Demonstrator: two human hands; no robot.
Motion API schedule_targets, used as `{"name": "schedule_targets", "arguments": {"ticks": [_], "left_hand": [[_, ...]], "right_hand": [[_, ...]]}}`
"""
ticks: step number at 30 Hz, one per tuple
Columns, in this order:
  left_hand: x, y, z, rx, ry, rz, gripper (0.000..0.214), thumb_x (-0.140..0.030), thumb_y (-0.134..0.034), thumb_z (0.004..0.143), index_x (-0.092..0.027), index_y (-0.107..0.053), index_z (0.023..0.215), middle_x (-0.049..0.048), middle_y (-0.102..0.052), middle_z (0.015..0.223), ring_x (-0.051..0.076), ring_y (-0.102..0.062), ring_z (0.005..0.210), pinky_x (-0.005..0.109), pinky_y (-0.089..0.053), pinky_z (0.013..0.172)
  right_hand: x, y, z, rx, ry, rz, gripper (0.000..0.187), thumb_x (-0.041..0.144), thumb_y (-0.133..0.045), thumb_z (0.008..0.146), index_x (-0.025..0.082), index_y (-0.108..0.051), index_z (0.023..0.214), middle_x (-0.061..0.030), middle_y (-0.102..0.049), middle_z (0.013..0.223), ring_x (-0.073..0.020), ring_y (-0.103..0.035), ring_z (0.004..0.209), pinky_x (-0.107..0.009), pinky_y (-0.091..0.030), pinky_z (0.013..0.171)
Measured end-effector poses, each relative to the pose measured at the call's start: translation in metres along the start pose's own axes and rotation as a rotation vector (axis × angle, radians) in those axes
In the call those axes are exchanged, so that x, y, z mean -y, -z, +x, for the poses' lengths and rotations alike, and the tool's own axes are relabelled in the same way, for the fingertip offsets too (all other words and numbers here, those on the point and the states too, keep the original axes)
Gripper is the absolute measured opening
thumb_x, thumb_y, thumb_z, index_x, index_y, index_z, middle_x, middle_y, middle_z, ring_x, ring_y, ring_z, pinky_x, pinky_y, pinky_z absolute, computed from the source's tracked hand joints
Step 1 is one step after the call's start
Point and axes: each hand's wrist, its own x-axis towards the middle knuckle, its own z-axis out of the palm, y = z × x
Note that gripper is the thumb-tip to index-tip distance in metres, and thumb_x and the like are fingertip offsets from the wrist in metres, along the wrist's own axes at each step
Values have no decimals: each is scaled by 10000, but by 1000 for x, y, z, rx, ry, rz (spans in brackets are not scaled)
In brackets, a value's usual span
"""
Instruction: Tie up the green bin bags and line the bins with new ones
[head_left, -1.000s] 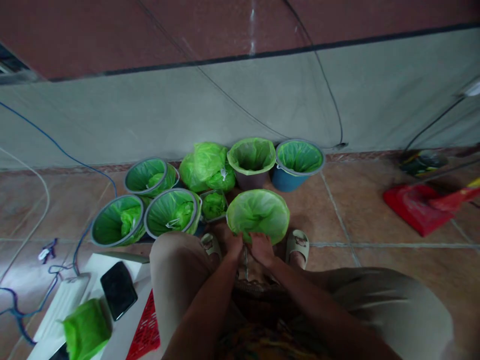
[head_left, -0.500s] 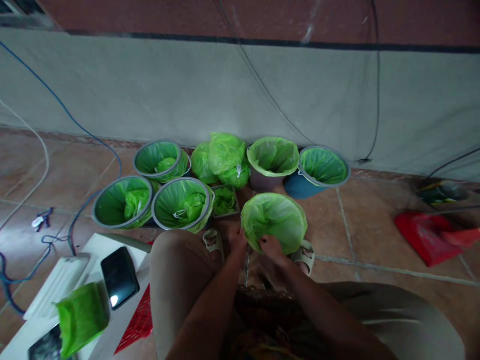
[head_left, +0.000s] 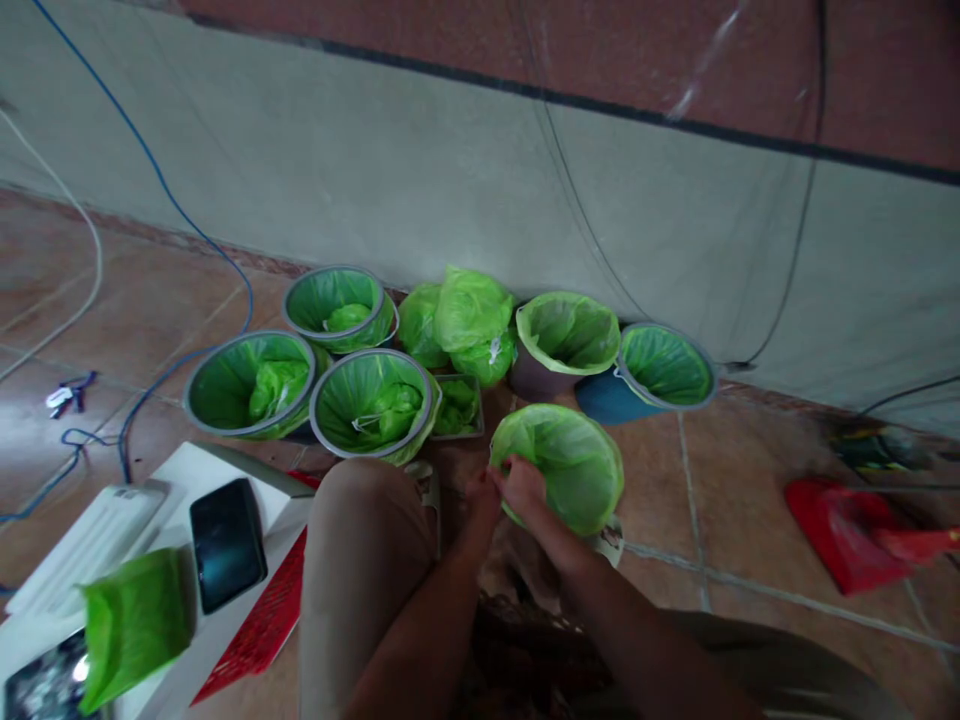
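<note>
A bucket lined with a light green plastic bag (head_left: 562,465) stands on the tiled floor between my feet. My right hand (head_left: 523,488) is closed on the bag's edge at the bucket's near left rim. Right beside it, my left hand (head_left: 480,492) also touches that rim, with fingers bent; what they pinch is hidden. My left knee (head_left: 360,520) rises just left of the hands.
Several other green-lined buckets (head_left: 375,400) and tied green bags (head_left: 465,315) stand along the grey wall. At the left lie a white board with a phone (head_left: 225,540), a folded green bag (head_left: 131,625) and a red basket (head_left: 262,620). A red dustpan (head_left: 840,530) lies right.
The view has swung left and down. Both hands moved from the near rim of the lined bucket to its left rim, still on the bag's edge.
</note>
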Motion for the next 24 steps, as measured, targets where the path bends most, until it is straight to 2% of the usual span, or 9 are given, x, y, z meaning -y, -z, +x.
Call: {"name": "schedule_targets", "arguments": {"ticks": [3,9,14,17,20,22,24], "left_hand": [[2,0,1,-35,8,17,179,-288,-646,745,-148,-668,635,65,-652,610,216,-658,701,287,-489,625],[6,-1,2,-92,28,61,174,-246,-641,737,-168,-626,582,53,-648,606,206,-653,687,277,-481,631],[2,2,0,-128,34,124,135,-151,-621,738,-183,-615,607,57,-655,641,225,-664,768,290,-488,704],[-5,5,-4,-192,16,155,84,-132,-589,775,-195,-645,779,85,-699,845,243,-653,943,326,-482,842],[-20,4,-6,-266,-136,185,240,-159,-536,841,-179,-623,1063,132,-651,1162,246,-573,1158,353,-425,995],[-36,-2,-4,-283,-256,198,313,-169,-517,862,-152,-591,1166,148,-608,1244,243,-534,1218,357,-391,1047],[-55,-12,1,-254,-342,212,329,-164,-500,873,-143,-596,1187,146,-614,1231,237,-539,1215,351,-382,1059]], "right_hand": [[-3,-7,9,11,-24,35,298,387,-521,912,157,-707,941,-90,-739,937,-202,-677,886,-254,-444,740],[-26,-22,15,72,-14,201,384,326,-423,956,136,-729,825,-84,-742,829,-159,-667,746,-216,-432,663],[-27,-21,12,94,-26,70,297,255,-468,914,143,-739,865,-99,-747,905,-190,-680,846,-232,-447,718],[-27,-9,14,13,-50,41,262,217,-473,892,164,-728,920,-91,-744,945,-203,-679,898,-246,-456,756],[-25,8,24,-142,-49,85,279,233,-433,910,172,-690,1001,-80,-736,996,-201,-674,923,-255,-460,802],[-22,20,34,-228,-26,147,287,249,-424,914,166,-660,1055,-84,-727,1041,-199,-667,945,-256,-459,833],[-22,30,47,-288,-19,201,301,246,-420,908,156,-635,1099,-95,-717,1075,-199,-660,960,-259,-458,851]]}}
